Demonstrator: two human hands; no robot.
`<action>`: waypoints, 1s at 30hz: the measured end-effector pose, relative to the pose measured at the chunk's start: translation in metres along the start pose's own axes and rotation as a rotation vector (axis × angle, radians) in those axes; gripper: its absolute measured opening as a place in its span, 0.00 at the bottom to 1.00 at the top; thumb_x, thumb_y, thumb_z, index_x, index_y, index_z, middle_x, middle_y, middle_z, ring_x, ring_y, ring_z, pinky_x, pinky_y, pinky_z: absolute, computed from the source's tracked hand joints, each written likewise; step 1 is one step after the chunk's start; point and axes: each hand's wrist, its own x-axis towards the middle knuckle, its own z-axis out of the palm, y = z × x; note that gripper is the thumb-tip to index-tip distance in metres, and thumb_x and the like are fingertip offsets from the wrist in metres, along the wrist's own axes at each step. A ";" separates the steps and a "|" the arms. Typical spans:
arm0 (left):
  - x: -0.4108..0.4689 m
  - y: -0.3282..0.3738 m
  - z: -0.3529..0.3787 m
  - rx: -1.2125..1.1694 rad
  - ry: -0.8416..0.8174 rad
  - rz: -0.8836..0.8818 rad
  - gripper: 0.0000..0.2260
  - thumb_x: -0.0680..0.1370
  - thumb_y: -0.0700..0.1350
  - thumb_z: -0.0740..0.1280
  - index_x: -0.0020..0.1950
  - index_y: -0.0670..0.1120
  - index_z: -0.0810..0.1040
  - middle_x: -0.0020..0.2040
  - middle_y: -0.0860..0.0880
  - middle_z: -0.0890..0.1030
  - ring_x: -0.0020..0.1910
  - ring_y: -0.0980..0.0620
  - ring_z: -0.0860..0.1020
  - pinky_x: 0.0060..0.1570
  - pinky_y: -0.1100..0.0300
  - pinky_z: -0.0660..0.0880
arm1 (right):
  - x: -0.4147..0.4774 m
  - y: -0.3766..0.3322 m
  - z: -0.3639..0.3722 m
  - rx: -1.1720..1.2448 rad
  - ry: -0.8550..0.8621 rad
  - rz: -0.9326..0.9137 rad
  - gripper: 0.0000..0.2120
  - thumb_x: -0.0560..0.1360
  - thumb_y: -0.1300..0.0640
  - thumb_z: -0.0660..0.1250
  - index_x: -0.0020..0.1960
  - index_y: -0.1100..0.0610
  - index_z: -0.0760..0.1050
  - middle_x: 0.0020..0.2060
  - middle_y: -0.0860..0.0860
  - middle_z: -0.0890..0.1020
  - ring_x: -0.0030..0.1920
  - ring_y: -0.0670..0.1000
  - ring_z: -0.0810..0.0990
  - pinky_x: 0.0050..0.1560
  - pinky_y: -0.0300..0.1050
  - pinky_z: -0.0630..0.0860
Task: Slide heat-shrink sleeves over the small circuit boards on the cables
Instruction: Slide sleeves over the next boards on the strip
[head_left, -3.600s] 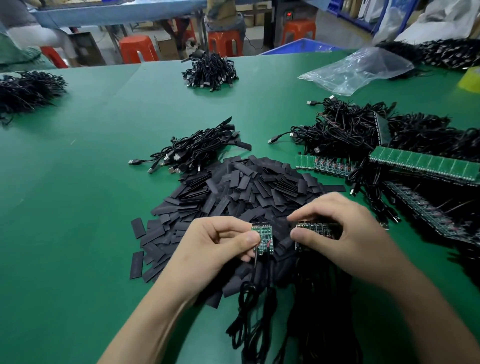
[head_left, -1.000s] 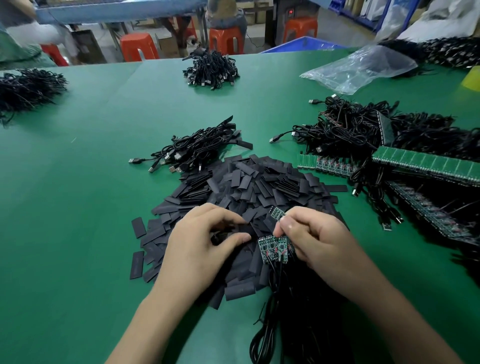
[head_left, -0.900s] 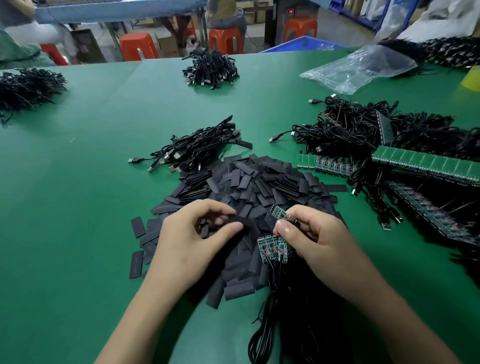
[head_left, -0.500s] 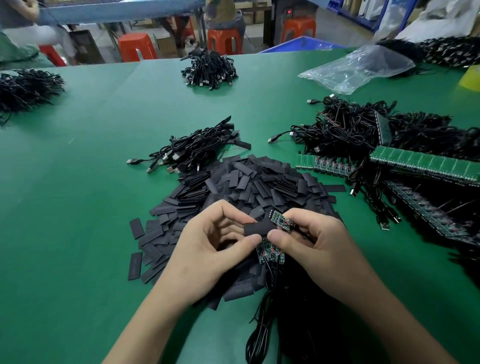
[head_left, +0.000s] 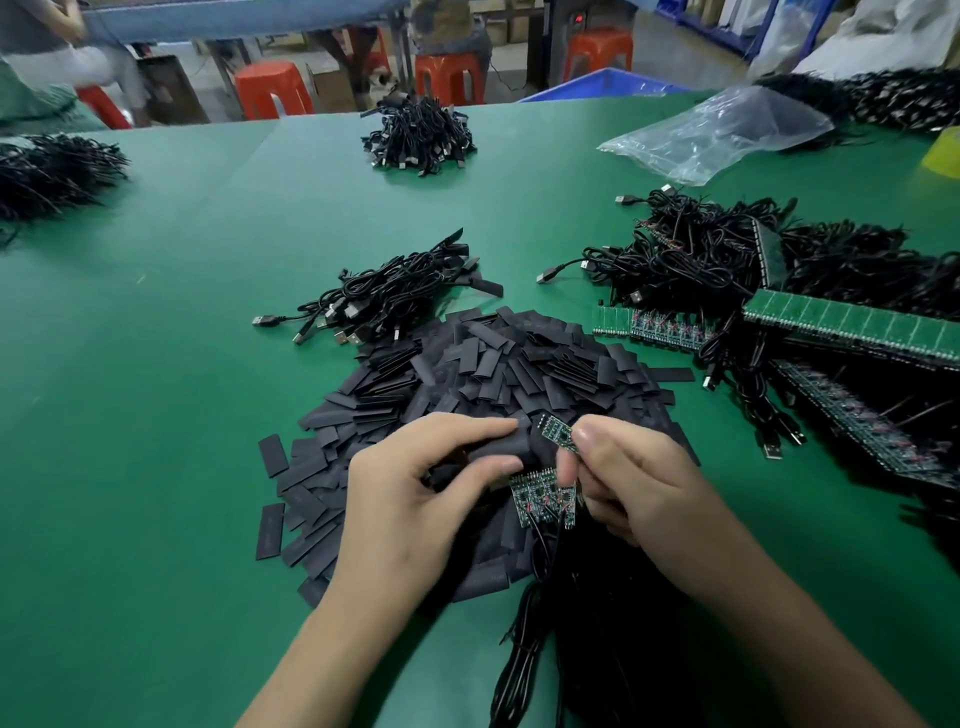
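The left hand (head_left: 415, 499) pinched a black sleeve (head_left: 501, 449) between thumb and fingers, over the pile (head_left: 493, 364) on the green bench (head_left: 156, 415). The sleeve's end lay just beside the free tip of a small circuit board (head_left: 557, 433), which was clamped in the right hand (head_left: 634, 483). More boards (head_left: 540, 501) hung lower in that hand. The step seemed to call for squeezing the flat sleeve's edges to open its mouth, lining it up with the board, then pushing straight on without snagging.

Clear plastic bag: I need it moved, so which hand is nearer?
Right. The bag lies beyond and right of both; right hand closer, left hand farther left.
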 end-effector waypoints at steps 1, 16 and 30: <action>0.001 -0.001 -0.001 -0.012 0.005 -0.022 0.10 0.72 0.45 0.77 0.53 0.53 0.87 0.48 0.61 0.86 0.50 0.60 0.84 0.51 0.70 0.74 | 0.000 0.000 -0.001 -0.054 -0.004 -0.005 0.19 0.82 0.43 0.55 0.41 0.52 0.76 0.27 0.47 0.65 0.28 0.48 0.64 0.30 0.46 0.62; 0.000 -0.003 0.001 0.069 -0.006 0.115 0.09 0.74 0.43 0.77 0.53 0.48 0.87 0.49 0.57 0.85 0.51 0.58 0.83 0.53 0.68 0.75 | -0.002 -0.006 0.002 -0.218 0.012 -0.040 0.20 0.84 0.52 0.61 0.34 0.55 0.74 0.23 0.44 0.68 0.25 0.42 0.66 0.30 0.33 0.62; 0.003 -0.014 -0.008 0.090 -0.166 0.167 0.09 0.74 0.45 0.76 0.53 0.47 0.88 0.49 0.59 0.85 0.50 0.60 0.83 0.52 0.70 0.75 | -0.002 -0.007 -0.002 -0.274 -0.068 -0.020 0.20 0.84 0.51 0.62 0.34 0.57 0.73 0.23 0.45 0.68 0.25 0.43 0.64 0.29 0.35 0.62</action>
